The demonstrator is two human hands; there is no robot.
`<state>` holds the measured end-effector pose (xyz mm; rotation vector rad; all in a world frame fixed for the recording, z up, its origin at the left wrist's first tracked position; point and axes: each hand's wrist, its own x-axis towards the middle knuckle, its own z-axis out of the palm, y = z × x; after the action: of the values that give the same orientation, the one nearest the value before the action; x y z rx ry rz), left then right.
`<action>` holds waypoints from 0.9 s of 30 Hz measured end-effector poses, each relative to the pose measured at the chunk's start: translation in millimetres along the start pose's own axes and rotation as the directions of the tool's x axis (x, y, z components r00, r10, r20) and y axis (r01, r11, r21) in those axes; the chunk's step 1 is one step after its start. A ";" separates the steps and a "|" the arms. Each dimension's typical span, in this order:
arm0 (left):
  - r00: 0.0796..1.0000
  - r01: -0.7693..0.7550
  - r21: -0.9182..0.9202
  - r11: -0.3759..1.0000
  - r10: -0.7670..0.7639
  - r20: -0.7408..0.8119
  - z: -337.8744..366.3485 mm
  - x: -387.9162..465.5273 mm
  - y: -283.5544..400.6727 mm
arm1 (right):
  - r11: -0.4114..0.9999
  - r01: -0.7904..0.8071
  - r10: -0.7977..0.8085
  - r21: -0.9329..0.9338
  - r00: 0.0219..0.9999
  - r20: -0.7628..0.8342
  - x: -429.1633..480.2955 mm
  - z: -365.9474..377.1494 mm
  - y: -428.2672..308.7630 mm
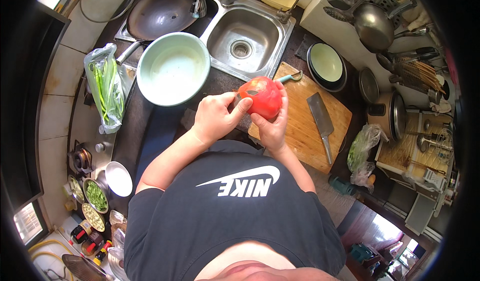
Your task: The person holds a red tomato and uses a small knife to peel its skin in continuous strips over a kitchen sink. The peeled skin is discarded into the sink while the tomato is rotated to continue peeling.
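A large red tomato is held up in front of my chest, over the near left edge of a wooden cutting board. My right hand cups it from the right and below. At its left side, my left hand grips it with the thumb across the skin; what the fingertips pinch there is partly hidden. A dark, almond-shaped mark shows on the tomato near that thumb. Behind the tomato, a peeler with a pale teal handle lies on the board. A cleaver rests flat farther right.
A pale green basin of water stands left of the steel sink. Beyond are a wok and bagged green peppers. Stacked bowls sit behind the board; bagged greens lie right. Bowls of chopped greens stand at left.
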<state>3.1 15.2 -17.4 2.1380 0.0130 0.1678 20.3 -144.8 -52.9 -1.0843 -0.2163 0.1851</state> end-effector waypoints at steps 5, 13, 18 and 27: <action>0.999 -0.044 0.028 0.999 0.044 -0.013 -4.6 2.7 -5.9 | 0.999 0.030 -0.031 -0.035 0.999 -0.036 -0.5 6.2 8.7; 0.992 -0.125 0.060 0.990 0.127 -0.027 -6.2 5.5 -11.0 | 0.996 0.054 -0.058 -0.073 0.997 -0.050 -1.2 14.0 9.3; 0.989 -0.150 0.029 0.988 0.150 -0.010 -5.5 8.3 -12.2 | 0.992 0.075 -0.083 -0.098 0.993 -0.082 -1.1 15.6 11.0; 0.974 -0.224 0.129 0.966 0.224 0.008 -9.9 15.4 -12.4 | 0.998 -0.011 0.004 -0.061 0.993 -0.118 2.8 16.1 4.2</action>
<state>17.8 31.3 -20.8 2.2648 -0.2209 0.3136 18.5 -128.4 -49.1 -1.1537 -0.1123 0.1212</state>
